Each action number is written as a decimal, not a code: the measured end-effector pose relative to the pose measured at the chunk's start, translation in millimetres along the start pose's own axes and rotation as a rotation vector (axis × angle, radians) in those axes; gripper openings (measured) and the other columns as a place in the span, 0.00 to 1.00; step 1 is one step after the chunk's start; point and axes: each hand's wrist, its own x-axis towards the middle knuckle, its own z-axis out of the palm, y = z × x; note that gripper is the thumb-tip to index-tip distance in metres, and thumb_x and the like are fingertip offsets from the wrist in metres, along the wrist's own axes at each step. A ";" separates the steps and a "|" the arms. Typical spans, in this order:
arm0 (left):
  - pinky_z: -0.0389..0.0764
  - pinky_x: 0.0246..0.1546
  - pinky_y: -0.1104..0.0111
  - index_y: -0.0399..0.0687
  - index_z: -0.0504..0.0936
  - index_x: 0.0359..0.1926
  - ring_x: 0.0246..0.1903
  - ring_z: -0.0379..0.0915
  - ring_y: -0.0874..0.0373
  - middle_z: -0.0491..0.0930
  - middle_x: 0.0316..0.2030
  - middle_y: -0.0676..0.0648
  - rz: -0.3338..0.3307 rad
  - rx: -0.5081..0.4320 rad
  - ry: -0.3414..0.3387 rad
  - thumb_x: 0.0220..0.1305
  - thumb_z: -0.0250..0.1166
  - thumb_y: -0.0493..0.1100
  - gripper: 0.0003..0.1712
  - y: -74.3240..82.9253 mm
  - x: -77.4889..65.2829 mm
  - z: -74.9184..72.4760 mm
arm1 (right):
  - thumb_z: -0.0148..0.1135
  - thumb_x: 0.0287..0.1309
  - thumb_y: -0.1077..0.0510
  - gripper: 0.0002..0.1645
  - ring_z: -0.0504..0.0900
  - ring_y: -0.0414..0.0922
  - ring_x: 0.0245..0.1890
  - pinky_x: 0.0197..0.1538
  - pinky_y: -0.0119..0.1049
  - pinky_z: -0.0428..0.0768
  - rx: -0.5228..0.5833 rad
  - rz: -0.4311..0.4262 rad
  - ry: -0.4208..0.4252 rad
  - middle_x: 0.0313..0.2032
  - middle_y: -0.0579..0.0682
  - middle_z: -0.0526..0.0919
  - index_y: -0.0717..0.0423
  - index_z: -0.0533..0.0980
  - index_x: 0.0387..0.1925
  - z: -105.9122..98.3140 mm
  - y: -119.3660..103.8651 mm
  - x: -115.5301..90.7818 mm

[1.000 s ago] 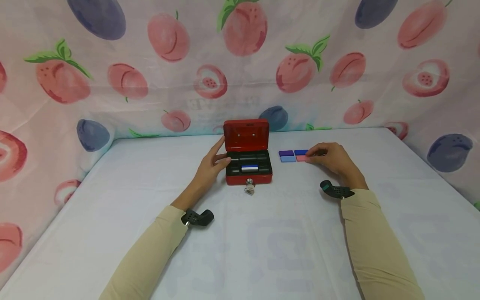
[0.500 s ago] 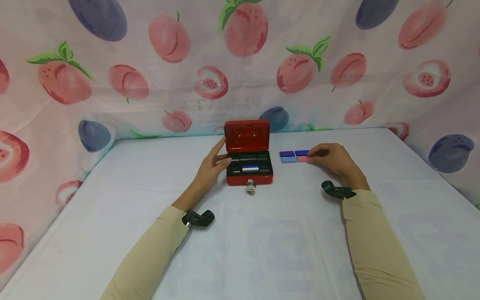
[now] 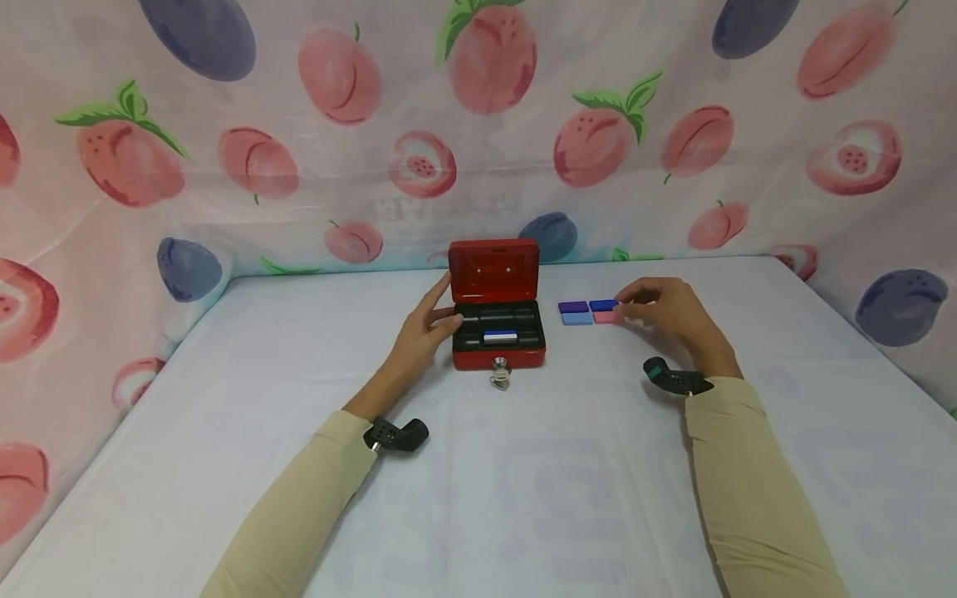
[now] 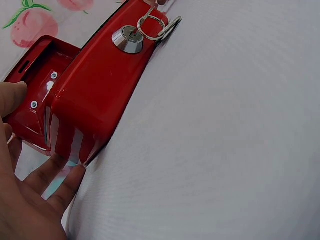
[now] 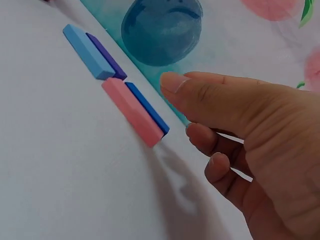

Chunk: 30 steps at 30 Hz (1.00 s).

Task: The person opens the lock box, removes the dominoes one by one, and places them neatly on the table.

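Observation:
A red cash box (image 3: 499, 359) stands with its lid (image 3: 494, 271) raised and keys (image 4: 152, 29) in its front lock. Along the box's left side rests my left hand (image 3: 419, 336), thumb at the rim of the black tray (image 3: 497, 318) and a finger reaching up to the lid. A small blue-and-white bar (image 3: 500, 336) lies in the tray. My right hand (image 3: 665, 309) hovers by the right end of a pink block (image 5: 132, 112) and a blue block (image 5: 148, 109), fingers loosely bent and holding nothing. A light blue block (image 5: 88, 52) and a purple block (image 5: 106, 56) lie end to end with them.
The box and blocks sit on a white-covered table (image 3: 478, 482). Behind rises a fruit-patterned cloth (image 3: 299, 199), close to the backs of the lid and blocks. Each wrist wears a black camera band.
My right hand has lifted slightly and drawn a little away from the right end of the pink and blue blocks. My left hand stays at the box.

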 end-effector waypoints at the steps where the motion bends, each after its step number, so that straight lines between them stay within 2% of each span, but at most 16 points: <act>1: 0.66 0.60 0.49 0.49 0.47 0.75 0.64 0.60 0.41 0.48 0.73 0.44 -0.002 0.000 0.000 0.70 0.56 0.41 0.39 0.0 0.1 -0.1 | 0.67 0.57 0.46 0.21 0.71 0.53 0.49 0.49 0.47 0.73 0.009 -0.005 0.003 0.47 0.54 0.78 0.52 0.80 0.48 -0.6 -2.1 0.1; 8: 0.66 0.60 0.49 0.50 0.47 0.75 0.65 0.59 0.41 0.48 0.73 0.44 -0.012 0.005 0.002 0.70 0.56 0.42 0.39 -0.5 -0.1 -0.6 | 0.68 0.54 0.43 0.21 0.74 0.49 0.47 0.49 0.46 0.72 0.011 -0.118 0.041 0.43 0.52 0.82 0.52 0.81 0.45 -2.8 -15.4 2.6; 16: 0.67 0.60 0.49 0.48 0.47 0.75 0.64 0.60 0.41 0.49 0.73 0.44 0.004 -0.001 0.002 0.70 0.56 0.40 0.39 -1.2 0.1 -0.5 | 0.68 0.56 0.46 0.17 0.76 0.47 0.43 0.45 0.44 0.75 -0.023 -0.258 0.061 0.39 0.50 0.83 0.52 0.83 0.42 0.4 -40.5 4.7; 20: 0.67 0.59 0.49 0.47 0.47 0.75 0.64 0.60 0.40 0.49 0.73 0.43 0.007 -0.007 0.003 0.70 0.55 0.39 0.39 -0.5 -0.1 -0.3 | 0.68 0.56 0.47 0.16 0.76 0.46 0.43 0.47 0.44 0.75 -0.029 -0.311 0.050 0.38 0.50 0.83 0.53 0.83 0.40 4.9 -53.2 5.6; 30: 0.68 0.59 0.50 0.47 0.47 0.75 0.64 0.60 0.39 0.48 0.73 0.42 0.017 -0.010 0.001 0.70 0.56 0.39 0.39 -0.1 -0.5 0.1 | 0.69 0.56 0.51 0.12 0.77 0.45 0.41 0.48 0.44 0.76 -0.058 -0.362 -0.006 0.38 0.48 0.83 0.53 0.83 0.40 16.0 -78.4 3.5</act>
